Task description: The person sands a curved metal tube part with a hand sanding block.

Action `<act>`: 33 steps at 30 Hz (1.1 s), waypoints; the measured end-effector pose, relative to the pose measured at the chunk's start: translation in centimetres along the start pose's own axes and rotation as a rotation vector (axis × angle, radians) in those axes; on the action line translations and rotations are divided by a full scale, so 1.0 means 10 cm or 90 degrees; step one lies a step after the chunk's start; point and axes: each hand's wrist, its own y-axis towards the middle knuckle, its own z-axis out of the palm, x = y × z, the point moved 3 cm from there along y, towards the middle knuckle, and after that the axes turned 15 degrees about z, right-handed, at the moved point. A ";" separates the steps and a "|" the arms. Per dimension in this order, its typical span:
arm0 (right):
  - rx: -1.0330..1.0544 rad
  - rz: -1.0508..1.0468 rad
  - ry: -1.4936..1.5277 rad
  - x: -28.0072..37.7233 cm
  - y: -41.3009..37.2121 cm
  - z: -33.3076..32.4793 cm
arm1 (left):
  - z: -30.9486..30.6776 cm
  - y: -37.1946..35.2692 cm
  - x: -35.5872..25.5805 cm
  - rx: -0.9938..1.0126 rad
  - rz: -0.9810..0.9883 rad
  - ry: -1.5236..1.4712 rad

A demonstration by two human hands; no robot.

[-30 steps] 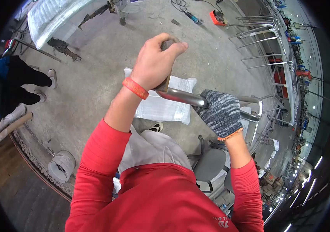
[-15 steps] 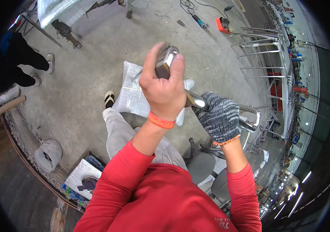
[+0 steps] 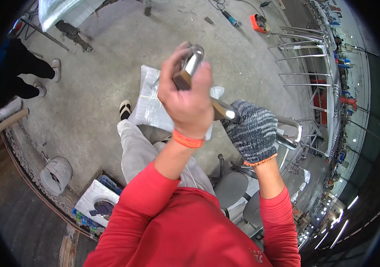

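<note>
A shiny bent metal tube (image 3: 230,114) with a loop-like end (image 3: 297,130) is held up in front of me. My right hand (image 3: 252,132), in a grey knitted glove with an orange cuff, is wrapped round it near that end. My left hand (image 3: 184,107), bare with an orange wristband, has its fingers and thumb curled about the other end, the thumb blurred. A brown-faced piece (image 3: 182,80) shows between thumb and fingers. Brownish material also lies along the tube beside my left palm, which hides the middle.
A white wrapped package (image 3: 152,102) lies on the concrete floor below my hands. Grey stools (image 3: 232,187) stand close on my right, metal frames (image 3: 303,58) beyond. A bucket (image 3: 56,175) is at left, a power tool (image 3: 231,18) ahead. Another person's legs (image 3: 30,66) show at left.
My left hand and the tube's far end have shifted slightly up and left, the thumb now blurred. My gloved hand keeps its hold and has moved slightly right.
</note>
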 end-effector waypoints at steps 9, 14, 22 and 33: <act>-0.011 -0.026 0.063 -0.05 -0.01 0.01 | 0.07 0.60 0.22 0.433 -0.370 -0.039; -0.020 0.002 0.057 -0.04 0.02 0.00 | 0.00 0.25 0.12 0.265 -0.232 -0.081; -0.035 -0.020 0.044 0.01 0.04 -0.01 | -0.02 0.42 0.11 0.315 -0.133 0.035; -0.031 -0.012 0.021 0.03 0.07 0.01 | 0.01 0.09 0.05 0.135 -0.097 -0.114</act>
